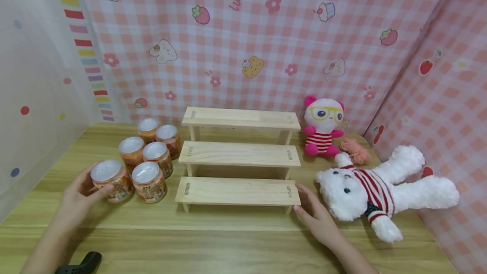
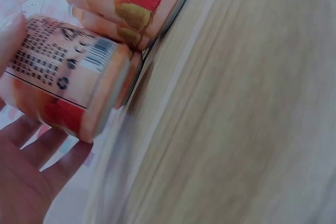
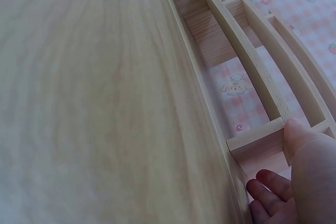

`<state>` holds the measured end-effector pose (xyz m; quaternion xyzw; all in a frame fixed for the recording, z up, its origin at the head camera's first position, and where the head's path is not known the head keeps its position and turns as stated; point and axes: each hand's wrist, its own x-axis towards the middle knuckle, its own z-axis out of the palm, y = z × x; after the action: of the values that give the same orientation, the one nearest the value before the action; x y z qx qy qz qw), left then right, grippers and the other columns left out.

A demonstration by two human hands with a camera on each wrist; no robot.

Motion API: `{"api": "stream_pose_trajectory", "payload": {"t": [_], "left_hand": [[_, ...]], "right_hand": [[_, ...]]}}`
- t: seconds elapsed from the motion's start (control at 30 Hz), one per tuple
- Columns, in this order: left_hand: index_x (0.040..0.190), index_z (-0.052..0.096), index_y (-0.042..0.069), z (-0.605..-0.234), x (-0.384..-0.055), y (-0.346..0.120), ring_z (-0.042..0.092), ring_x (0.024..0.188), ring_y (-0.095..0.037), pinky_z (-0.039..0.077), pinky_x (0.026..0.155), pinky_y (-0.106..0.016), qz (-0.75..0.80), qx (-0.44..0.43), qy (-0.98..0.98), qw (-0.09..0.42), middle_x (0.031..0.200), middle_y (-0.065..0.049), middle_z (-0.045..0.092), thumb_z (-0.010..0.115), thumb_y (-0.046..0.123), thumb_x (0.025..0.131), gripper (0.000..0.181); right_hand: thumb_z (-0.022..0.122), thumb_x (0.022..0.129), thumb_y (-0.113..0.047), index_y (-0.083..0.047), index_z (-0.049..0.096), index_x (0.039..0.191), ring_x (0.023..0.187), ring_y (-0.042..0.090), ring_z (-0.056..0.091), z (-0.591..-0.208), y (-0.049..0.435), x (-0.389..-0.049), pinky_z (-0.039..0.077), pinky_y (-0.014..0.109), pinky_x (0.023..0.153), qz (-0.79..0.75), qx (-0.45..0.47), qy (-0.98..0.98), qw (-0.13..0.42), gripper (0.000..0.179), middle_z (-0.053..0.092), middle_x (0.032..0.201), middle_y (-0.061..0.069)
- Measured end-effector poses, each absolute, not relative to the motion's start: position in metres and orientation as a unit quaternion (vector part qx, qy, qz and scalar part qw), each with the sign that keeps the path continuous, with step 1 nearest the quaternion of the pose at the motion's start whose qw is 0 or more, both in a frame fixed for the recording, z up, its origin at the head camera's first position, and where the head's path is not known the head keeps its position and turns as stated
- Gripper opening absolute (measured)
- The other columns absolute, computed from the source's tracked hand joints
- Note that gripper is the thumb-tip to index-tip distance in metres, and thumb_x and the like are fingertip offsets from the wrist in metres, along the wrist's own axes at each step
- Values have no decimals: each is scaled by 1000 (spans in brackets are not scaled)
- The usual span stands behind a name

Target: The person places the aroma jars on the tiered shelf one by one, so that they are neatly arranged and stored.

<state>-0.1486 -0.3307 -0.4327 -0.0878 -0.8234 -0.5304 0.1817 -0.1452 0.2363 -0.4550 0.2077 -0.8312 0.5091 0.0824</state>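
left hand on a can, right hand at the stepped stand

the left hand [image 1: 77, 193] grasps a can [image 1: 118, 185], thumb on one side and fingers on the other. it is the near left one of six, lid facing up, on the left part of the bench [image 1: 213, 248]; whether its base touches the wood i cannot tell. the left wrist view shows a barcode and rows of print on its label. the five other cans [image 1: 149, 187] stand upright, grouped just beside it and left of the wooden stand [image 1: 239, 154], which rises in three tiers.

the right hand [image 1: 317, 221] is relaxed, wrapped round nothing: its thumb touches the front right corner of the lowest tier, and its fingers lie loosely bent beside that end.

right of the stand, a pink and white panda toy [image 1: 323, 126] sits upright near a ball of pink yarn [image 1: 356, 151]. nearer, a white plush bear [image 1: 380, 191] in a striped top lies with its head toward the stand. behind everything hangs a pink checked curtain [image 1: 243, 37].
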Motion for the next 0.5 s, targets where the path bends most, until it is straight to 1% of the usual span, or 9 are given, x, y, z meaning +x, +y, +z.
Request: {"api": "stream_pose_trajectory", "payload": {"t": [0.1, 0.27, 0.43, 0.5], "left_hand": [[148, 35, 8, -429, -147, -333, 51, 102, 9, 41, 80, -6, -533, -80, -822, 183, 115, 26, 53, 64, -7, 88, 68], [148, 36, 9, -420, -145, -338, 51, 103, 8, 40, 80, -6, -529, -74, -823, 193, 115, 25, 54, 64, -8, 87, 69], [146, 40, 14, -408, -143, -339, 53, 102, 6, 40, 79, -6, -581, -73, -789, 187, 113, 21, 58, 63, -10, 86, 68], [146, 41, 14, -403, -142, -338, 54, 102, 4, 40, 79, -6, -604, -76, -771, 186, 113, 18, 59, 63, -12, 86, 68]], "right_hand": [[60, 93, -1, -5, 38, 144, 113, 24, 54, -455, 236, -145, 45, 28, 93, 510, 210, -830, 86, 55, 56, 126, 20], [60, 93, -1, -5, 39, 144, 112, 23, 54, -455, 236, -146, 45, 28, 92, 509, 211, -830, 88, 55, 56, 125, 19], [59, 93, 0, -5, 38, 144, 111, 23, 55, -457, 236, -146, 46, 27, 91, 514, 213, -827, 86, 56, 55, 126, 19], [59, 93, 0, -5, 38, 144, 111, 23, 55, -458, 236, -146, 45, 26, 90, 515, 213, -826, 86, 56, 55, 127, 20]]}}
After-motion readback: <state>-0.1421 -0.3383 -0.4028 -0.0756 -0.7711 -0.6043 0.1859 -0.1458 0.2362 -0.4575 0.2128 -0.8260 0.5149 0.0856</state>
